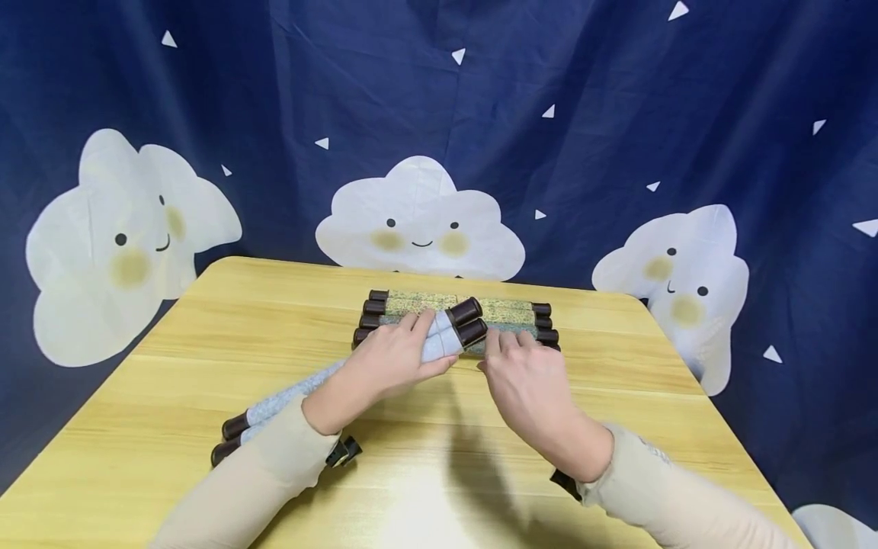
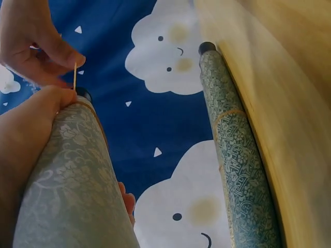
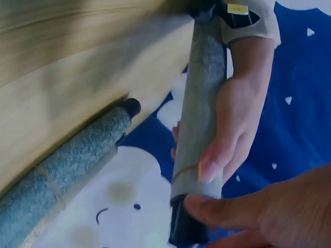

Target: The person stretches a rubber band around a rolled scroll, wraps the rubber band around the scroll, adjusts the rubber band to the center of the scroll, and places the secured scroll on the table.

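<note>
Two light blue rolled scrolls [image 1: 295,391] with dark brown end knobs lie side by side, their far ends raised above the table. My left hand [image 1: 391,354] grips them near those ends. A thin tan rubber band [image 2: 75,77] circles the roll, and part of it is stretched away from the surface. The fingers of my right hand [image 1: 528,385] pinch that stretched part close to the dark knobs. In the right wrist view, the right thumb covers part of a dark knob [image 3: 186,222].
Behind the hands, yellow-patterned scrolls [image 1: 504,306] and green-patterned scrolls [image 3: 77,155] lie in a row on the wooden table [image 1: 206,343]. A tan band [image 2: 230,112] goes round the green ones. A dark blue curtain [image 1: 583,61] with smiling clouds hangs beyond the table's far edge.
</note>
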The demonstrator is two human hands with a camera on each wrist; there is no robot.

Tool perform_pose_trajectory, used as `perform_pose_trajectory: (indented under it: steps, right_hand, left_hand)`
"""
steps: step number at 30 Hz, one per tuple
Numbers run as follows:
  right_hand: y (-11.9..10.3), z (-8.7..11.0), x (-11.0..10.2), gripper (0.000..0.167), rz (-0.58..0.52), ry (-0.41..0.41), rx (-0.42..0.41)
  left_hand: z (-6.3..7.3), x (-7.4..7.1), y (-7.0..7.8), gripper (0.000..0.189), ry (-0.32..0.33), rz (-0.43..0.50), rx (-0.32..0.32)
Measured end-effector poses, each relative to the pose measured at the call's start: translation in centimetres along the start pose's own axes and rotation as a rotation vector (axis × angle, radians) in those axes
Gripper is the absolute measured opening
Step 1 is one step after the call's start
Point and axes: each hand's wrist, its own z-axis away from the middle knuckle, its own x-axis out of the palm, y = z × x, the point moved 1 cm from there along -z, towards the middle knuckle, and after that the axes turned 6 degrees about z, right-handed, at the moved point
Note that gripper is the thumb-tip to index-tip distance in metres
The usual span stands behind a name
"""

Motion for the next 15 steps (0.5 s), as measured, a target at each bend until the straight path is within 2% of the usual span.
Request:
perform_pose_trajectory:
  steps: [3, 7, 10, 15]
  right_hand:
    - [0.6, 0.1, 0.0, 0.064, -0.051, 0.023, 0.066]
    - [0.9, 0.2, 0.3, 0.09, -0.105, 0.049, 0.094]
    - [0.5, 0.3, 0.7, 0.093, -0.132, 0.095, 0.076]
    - [0.1, 0.2, 1.2, 0.08, -0.183, 0.211, 0.077]
  left_hand:
    - [0.1, 0.0, 0.2, 0.081, 0.006, -0.011, -0.005]
    - [0.3, -0.2, 0.5, 0.08, 0.029, -0.009, 0.023]
    - [0.5, -0.2, 0.6, 0.078, 0.048, -0.011, 0.062]
    - [0.6, -0.3, 0.6, 0.076, 0.058, -0.031, 0.08]
